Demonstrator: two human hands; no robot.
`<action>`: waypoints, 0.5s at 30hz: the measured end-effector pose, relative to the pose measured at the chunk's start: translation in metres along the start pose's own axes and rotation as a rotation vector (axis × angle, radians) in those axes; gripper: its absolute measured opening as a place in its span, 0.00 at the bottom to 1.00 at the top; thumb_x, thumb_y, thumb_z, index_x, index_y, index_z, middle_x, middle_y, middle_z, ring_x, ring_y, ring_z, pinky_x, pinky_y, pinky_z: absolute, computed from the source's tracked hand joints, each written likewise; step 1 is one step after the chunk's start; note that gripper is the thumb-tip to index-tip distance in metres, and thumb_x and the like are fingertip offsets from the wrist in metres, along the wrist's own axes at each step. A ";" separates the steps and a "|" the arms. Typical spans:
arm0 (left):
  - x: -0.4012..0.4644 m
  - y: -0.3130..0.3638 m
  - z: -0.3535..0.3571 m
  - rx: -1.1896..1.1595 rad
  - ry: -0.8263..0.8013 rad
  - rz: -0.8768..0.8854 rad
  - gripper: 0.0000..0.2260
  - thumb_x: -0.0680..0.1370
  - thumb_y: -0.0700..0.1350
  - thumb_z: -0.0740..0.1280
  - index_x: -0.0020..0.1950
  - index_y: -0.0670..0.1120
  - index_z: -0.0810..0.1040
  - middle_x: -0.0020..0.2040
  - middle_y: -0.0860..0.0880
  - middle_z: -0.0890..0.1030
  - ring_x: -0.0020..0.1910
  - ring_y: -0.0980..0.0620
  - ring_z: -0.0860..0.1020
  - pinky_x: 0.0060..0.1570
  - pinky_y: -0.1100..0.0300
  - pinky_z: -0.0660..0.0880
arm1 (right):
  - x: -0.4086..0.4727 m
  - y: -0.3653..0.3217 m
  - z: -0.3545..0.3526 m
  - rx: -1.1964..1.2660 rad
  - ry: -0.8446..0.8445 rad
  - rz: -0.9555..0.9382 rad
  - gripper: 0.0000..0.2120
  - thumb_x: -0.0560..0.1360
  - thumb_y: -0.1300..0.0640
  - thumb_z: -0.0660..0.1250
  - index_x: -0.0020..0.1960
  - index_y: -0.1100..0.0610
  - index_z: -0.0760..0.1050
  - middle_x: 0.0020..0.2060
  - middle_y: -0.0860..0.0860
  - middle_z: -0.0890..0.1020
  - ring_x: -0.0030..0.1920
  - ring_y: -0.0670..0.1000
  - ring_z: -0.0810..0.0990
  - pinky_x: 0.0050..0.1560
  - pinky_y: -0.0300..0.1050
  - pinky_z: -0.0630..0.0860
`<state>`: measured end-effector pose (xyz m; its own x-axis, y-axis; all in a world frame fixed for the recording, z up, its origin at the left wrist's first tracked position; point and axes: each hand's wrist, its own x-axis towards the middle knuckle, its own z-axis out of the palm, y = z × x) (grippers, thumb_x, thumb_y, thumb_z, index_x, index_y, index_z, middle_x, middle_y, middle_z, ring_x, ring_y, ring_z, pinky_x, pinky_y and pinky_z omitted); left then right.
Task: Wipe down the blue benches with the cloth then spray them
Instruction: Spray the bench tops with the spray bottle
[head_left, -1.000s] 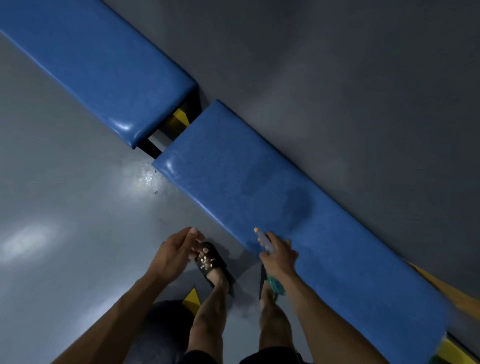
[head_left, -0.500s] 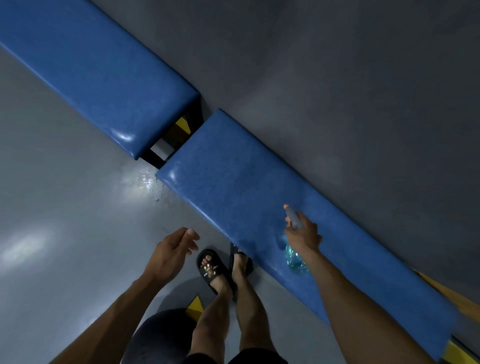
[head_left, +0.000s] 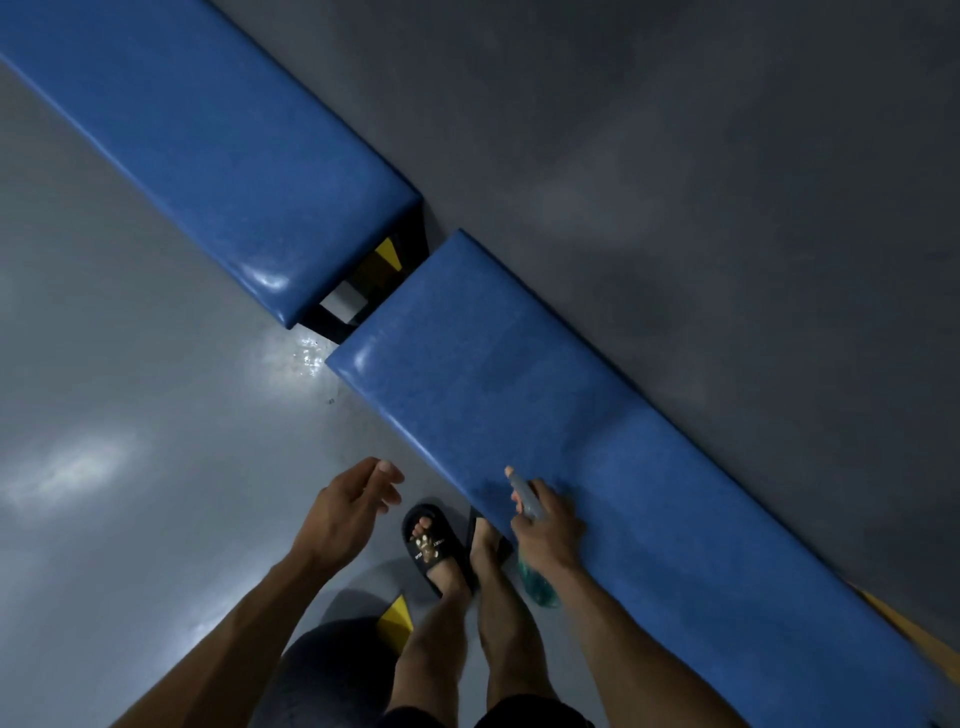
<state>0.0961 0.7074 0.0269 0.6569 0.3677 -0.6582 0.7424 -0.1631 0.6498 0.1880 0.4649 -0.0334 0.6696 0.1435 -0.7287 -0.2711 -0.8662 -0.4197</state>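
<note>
spray step in hand, judging by what's held: right hand (head_left: 548, 530) at lower centre of the frame is clamped around a spray bottle (head_left: 535, 582), nozzle up near the fingertips and pointing toward upper left, teal-tinted body hanging below the palm. it sits over the front edge of the near blue bench (head_left: 597, 441), which runs diagonally from frame centre to lower right. second blue bench (head_left: 208, 156) runs from upper left to centre, end-to-end with the near one, a small gap between them showing black frame and a yellow patch (head_left: 387, 254). left hand (head_left: 345, 512) is at lower centre-left, over the grey floor (head_left: 130, 389), fingers apart and loosely curled, holding nothing, not touching either bench. no cloth in view, so wiping looks done or the cloth is parked out of frame; can't tell which. faint darker band across the near bench top could be damp, not sure. small wet-looking glints on the floor just beside the near bench's corner. feet in black slides (head_left: 428, 543) stand right against the bench front. dark grey wall (head_left: 727, 208) fills upper right. next move, my read: aim nozzle at the pad, squeeze trigger, then work along the near bench toward the gap and on to the upper-left bench. needs the bottle kept above the pad rather than the edge so mist lands on vinyl, not the floor.
</note>
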 end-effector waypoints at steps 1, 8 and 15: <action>0.002 0.002 0.000 -0.002 0.002 -0.002 0.17 0.83 0.57 0.54 0.48 0.51 0.80 0.41 0.51 0.84 0.39 0.59 0.80 0.41 0.60 0.75 | 0.012 0.001 -0.008 0.009 0.014 -0.020 0.17 0.69 0.60 0.65 0.54 0.43 0.75 0.43 0.35 0.75 0.54 0.51 0.77 0.59 0.56 0.74; 0.011 0.023 0.001 -0.002 0.006 0.002 0.18 0.82 0.57 0.53 0.49 0.51 0.80 0.42 0.51 0.84 0.40 0.59 0.81 0.41 0.61 0.75 | 0.085 -0.018 -0.085 0.114 0.193 0.041 0.12 0.71 0.62 0.64 0.47 0.45 0.73 0.46 0.46 0.81 0.41 0.51 0.78 0.44 0.49 0.72; 0.015 0.034 0.002 -0.009 0.012 0.011 0.19 0.82 0.58 0.52 0.51 0.51 0.80 0.43 0.51 0.84 0.42 0.60 0.80 0.42 0.62 0.75 | 0.098 -0.013 -0.082 -0.063 0.089 -0.014 0.12 0.71 0.58 0.63 0.52 0.47 0.74 0.47 0.42 0.81 0.52 0.53 0.76 0.54 0.52 0.71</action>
<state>0.1317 0.7059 0.0385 0.6636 0.3770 -0.6461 0.7336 -0.1587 0.6608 0.3137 0.4513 -0.0552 0.7327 0.1147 -0.6708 -0.2197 -0.8930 -0.3927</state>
